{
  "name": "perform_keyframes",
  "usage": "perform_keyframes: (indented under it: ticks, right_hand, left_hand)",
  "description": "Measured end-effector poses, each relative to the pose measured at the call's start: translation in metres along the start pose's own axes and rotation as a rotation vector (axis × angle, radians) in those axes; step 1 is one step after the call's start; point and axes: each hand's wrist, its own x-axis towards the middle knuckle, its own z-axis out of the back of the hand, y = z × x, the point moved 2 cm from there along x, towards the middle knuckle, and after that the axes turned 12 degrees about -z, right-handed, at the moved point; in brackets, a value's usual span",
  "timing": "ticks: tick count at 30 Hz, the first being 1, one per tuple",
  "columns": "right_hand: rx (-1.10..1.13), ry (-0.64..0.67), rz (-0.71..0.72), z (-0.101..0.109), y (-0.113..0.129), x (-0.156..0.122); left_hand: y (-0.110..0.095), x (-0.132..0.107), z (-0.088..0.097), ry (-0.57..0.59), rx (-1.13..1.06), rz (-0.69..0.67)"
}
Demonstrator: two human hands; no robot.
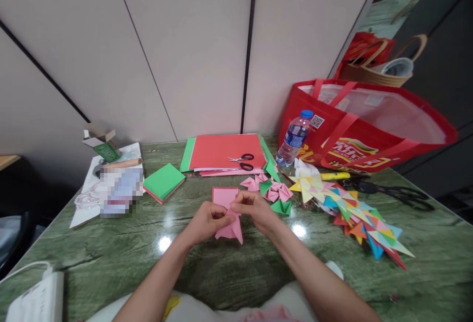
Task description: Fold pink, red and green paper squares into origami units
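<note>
Between my two hands is a piece of folded pink paper, its pointed lower corners hanging down. My left hand pinches it from the left, thumb on top. My right hand grips its upper right part with thumb and fingertips. Behind the hands lies a stack of pink paper squares with a red edge, partly covered by my fingers. Just right of it sit several folded pink paper pieces and a folded green paper piece.
Scissors rest on red paper sheets at the back. Left is a green paper stack. A water bottle stands by a red bag. Colourful folded paper lies right, near black scissors; a white power strip is front left.
</note>
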Motion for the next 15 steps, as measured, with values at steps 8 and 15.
perform_keyframes:
  ticks: [8,15]
  right_hand:
    - [-0.146,-0.061,0.067,-0.001,0.006,-0.002]
    - [-0.086,-0.152,0.044,-0.006,-0.004,0.007]
  left_hand:
    - [0.001,0.002,-0.002,0.024,-0.011,-0.006]
    - [0.000,0.003,-0.002,-0.045,-0.045,0.014]
